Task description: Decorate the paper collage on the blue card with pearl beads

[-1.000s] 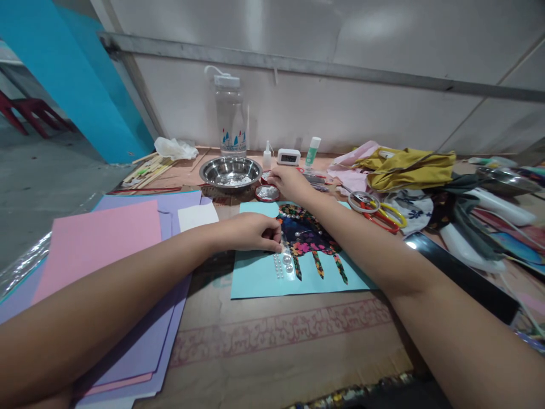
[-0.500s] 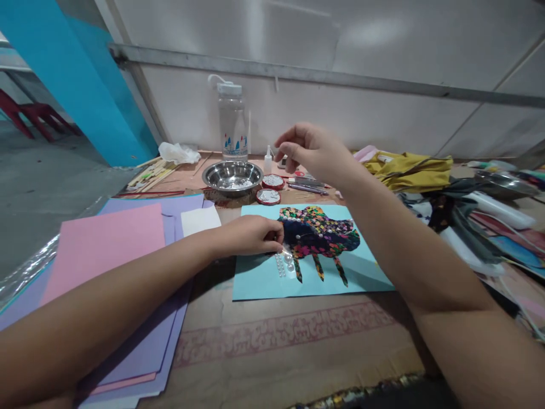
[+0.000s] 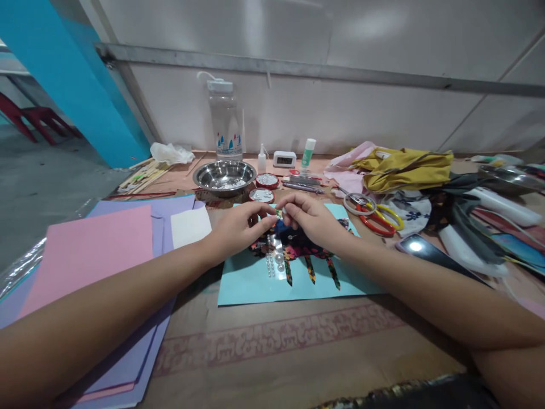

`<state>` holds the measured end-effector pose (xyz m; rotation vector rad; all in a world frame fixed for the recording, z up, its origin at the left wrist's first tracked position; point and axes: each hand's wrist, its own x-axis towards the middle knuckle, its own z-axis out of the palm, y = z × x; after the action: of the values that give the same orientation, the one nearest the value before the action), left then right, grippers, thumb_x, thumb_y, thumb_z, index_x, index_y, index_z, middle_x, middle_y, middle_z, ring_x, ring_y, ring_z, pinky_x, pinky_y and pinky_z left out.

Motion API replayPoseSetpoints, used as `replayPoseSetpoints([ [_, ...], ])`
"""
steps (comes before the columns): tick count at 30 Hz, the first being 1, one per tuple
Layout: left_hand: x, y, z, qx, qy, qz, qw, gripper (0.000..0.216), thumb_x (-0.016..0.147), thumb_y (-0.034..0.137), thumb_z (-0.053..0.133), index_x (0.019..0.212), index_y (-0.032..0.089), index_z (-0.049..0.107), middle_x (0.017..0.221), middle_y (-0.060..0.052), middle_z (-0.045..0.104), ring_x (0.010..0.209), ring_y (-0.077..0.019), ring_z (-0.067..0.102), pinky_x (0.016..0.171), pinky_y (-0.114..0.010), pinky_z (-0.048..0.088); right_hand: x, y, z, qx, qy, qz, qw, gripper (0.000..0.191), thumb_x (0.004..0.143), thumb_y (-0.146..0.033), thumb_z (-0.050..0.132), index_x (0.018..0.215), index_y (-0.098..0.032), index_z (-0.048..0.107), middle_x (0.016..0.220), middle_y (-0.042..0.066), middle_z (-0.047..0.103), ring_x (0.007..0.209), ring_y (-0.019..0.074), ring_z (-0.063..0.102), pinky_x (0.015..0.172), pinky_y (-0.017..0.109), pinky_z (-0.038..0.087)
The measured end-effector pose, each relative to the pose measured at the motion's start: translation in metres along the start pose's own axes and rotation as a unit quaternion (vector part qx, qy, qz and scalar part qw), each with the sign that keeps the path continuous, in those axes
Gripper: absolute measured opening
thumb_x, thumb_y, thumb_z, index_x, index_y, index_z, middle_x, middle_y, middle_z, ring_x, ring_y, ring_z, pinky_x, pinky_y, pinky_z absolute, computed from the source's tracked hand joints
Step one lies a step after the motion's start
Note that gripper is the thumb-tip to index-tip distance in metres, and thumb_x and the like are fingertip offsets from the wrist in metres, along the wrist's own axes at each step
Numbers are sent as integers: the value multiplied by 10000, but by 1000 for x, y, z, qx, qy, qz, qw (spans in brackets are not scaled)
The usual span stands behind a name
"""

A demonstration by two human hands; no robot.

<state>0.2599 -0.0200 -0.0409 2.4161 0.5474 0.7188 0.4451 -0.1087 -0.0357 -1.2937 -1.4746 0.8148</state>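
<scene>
A light blue sheet (image 3: 255, 281) lies in front of me with a dark floral fabric collage (image 3: 310, 267) stuck on it and rows of pearl beads (image 3: 275, 262) at its left. Both hands meet just above the collage. My left hand (image 3: 238, 227) pinches its fingertips toward my right hand (image 3: 309, 218), which pinches back. Between the two sets of fingertips is a tiny pale bead-like piece (image 3: 279, 213), too small to name surely.
A steel bowl (image 3: 224, 176), two red-rimmed lids of beads (image 3: 267, 180), a glue bottle (image 3: 261, 160), a water bottle (image 3: 224, 122) and a small clock (image 3: 284, 159) stand behind. Pink and purple paper sheets (image 3: 93, 250) lie left. Scissors (image 3: 377, 218), yellow cloth (image 3: 404, 167) and clutter fill the right.
My right hand came down from the air near the bead lids to the collage. My left hand lifted off the pearl rows to meet it, and their fingertips now touch.
</scene>
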Motion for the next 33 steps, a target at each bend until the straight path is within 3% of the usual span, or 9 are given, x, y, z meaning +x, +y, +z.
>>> replayPoseSetpoints([
  [5, -1, -1, 4, -9, 9, 23, 1000, 263, 932, 393, 576, 1054, 188, 689, 1018, -49, 724, 918, -185, 642, 811, -302, 476, -8, 8, 12, 34, -12, -12, 999, 120, 957, -232, 474, 1046, -226, 554, 725, -23, 566, 653, 126, 530, 605, 272, 419],
  [11, -1, 6, 3, -52, -8, 24, 998, 184, 911, 329, 614, 962, 182, 712, 919, -23, 736, 841, -159, 654, 796, -270, 490, -16, 12, 15, 105, -12, -7, 994, 82, 938, -246, 541, 1012, -235, 510, 705, -28, 588, 637, 123, 560, 579, 265, 439],
  [17, -1, 8, 3, -120, -15, -67, 990, 242, 906, 388, 609, 932, 181, 732, 866, -10, 749, 803, -159, 664, 747, -256, 510, -14, 12, 15, 159, -34, -3, 987, 152, 921, -297, 580, 1049, -231, 533, 724, -22, 613, 633, 117, 589, 619, 279, 495],
  [22, -2, 10, 3, -176, -19, -107, 978, 267, 869, 415, 652, 834, 157, 709, 746, -2, 723, 682, -135, 640, 622, -222, 492, -14, 10, 16, 160, -48, 26, 986, 176, 885, -262, 624, 1038, -244, 540, 730, -20, 640, 650, 125, 625, 639, 289, 530],
  [28, -2, 8, 3, -214, -45, -77, 973, 324, 938, 419, 562, 829, 149, 705, 774, -9, 724, 714, -124, 651, 658, -216, 501, -15, 10, 14, 154, -46, 24, 987, 80, 929, -260, 544, 996, -221, 565, 718, -28, 639, 598, 104, 619, 611, 270, 512],
  [33, 1, 4, 5, -258, -66, -116, 957, 299, 875, 435, 658, 957, 153, 712, 850, -26, 747, 776, -153, 685, 707, -246, 534, -16, 9, 18, 96, -16, 15, 995, 124, 916, -193, 540, 989, -233, 632, 804, -6, 657, 700, 120, 639, 685, 297, 543],
])
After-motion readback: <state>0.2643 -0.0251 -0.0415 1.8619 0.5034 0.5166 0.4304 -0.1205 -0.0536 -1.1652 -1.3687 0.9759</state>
